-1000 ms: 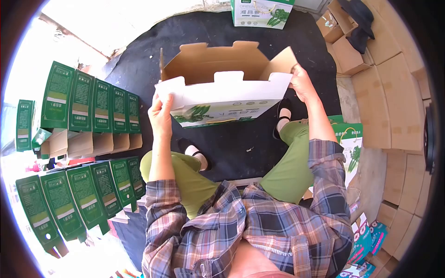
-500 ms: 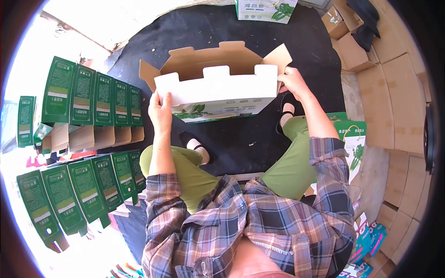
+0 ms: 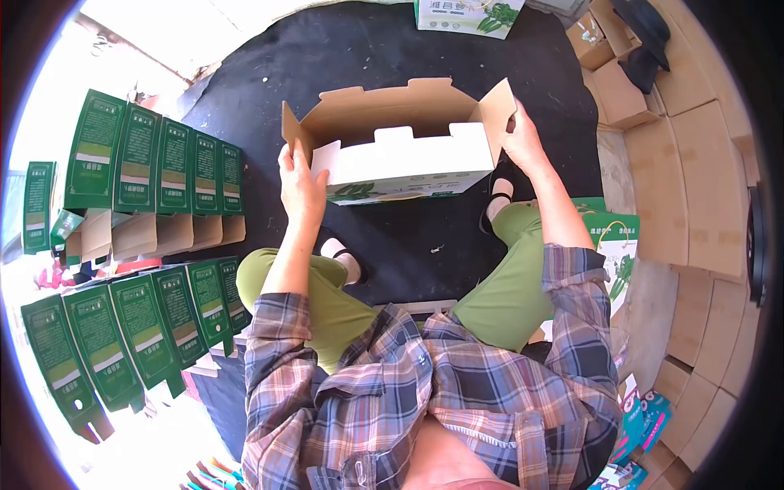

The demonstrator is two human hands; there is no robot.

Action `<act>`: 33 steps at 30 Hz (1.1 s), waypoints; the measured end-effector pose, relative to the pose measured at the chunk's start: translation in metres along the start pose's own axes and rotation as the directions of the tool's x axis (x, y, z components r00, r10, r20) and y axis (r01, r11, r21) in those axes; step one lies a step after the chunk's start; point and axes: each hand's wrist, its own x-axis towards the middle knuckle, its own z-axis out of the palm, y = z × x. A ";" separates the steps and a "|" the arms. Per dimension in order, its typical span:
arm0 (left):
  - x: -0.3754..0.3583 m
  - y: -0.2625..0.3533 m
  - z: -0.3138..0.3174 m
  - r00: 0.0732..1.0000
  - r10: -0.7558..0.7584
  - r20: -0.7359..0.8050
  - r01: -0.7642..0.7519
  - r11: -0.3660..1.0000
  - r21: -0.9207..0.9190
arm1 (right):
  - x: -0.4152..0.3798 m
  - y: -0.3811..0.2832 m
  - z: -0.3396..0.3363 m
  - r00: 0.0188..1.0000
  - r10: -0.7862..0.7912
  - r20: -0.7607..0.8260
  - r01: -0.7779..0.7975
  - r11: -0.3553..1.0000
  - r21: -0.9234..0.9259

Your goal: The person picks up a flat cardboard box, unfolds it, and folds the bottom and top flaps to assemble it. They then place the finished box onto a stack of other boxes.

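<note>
I watch from a remote seat as two bare hands grip a white, green-printed cardboard box with a brown interior point(image 3: 408, 163) at 12 o'clock, over a black ground sheet point(image 3: 394, 257). The left hand point(image 3: 302, 189), at 10 o'clock, closes around the near corner, fingers against the brown left end flap point(image 3: 290, 126). The right hand point(image 3: 525, 147), between 1 and 2 o'clock, clasps the brown right end flap point(image 3: 498, 113), its fingers partly hidden behind the board. I cannot tell whether the base bears on the sheet.

Trouble, in my judgement, could start at the corners — thin board may crease if the hands squeeze unevenly or pull the end flaps too far outward. Gripped mainly near its rim, the box could also skew or slip if one hand loosens. A notched tab on a long edge might bend if a flap is pressed against it.

The open mouth points upward, towards my view, while the printed long face looks towards 6 o'clock. The long axis runs roughly from 9 to 3 o'clock, right end slightly farther out.

Around the scene, green printed cartons in an upper row point(image 3: 137, 171) and a lower row point(image 3: 118, 347) line 9 to 8 o'clock. A white-and-green printed box point(image 3: 467, 20) sits beyond, between 12 and 1 — brown cardboard cartons point(image 3: 709, 184) are stacked towards 3.
</note>
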 end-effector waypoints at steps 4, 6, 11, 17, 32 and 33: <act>-0.002 -0.001 0.004 0.994 0.107 -0.007 -0.105 0.990 0.095 | 0.005 -0.012 0.004 0.966 -0.208 -0.154 0.216 0.976 0.033; -0.005 0.000 0.006 0.991 0.130 -0.014 -0.128 0.987 0.101 | 0.003 -0.022 0.011 0.976 -0.195 -0.102 0.204 0.974 0.095; -0.004 0.006 0.011 0.991 0.129 -0.028 -0.129 0.992 0.008 | -0.008 -0.035 0.031 0.914 -0.407 0.001 0.387 0.869 -0.308; -0.003 0.006 0.010 0.982 0.188 -0.020 -0.187 0.982 0.038 | -0.010 -0.042 0.036 0.914 -0.365 0.178 0.401 0.741 -0.539; -0.008 -0.008 0.016 0.920 0.378 0.105 -0.387 0.918 0.086 | 0.011 -0.025 0.040 0.981 -0.073 0.178 0.136 0.918 -0.373; -0.007 -0.007 0.015 0.920 0.376 0.109 -0.386 0.919 0.083 | 0.012 -0.026 0.038 0.981 -0.068 0.179 0.132 0.918 -0.374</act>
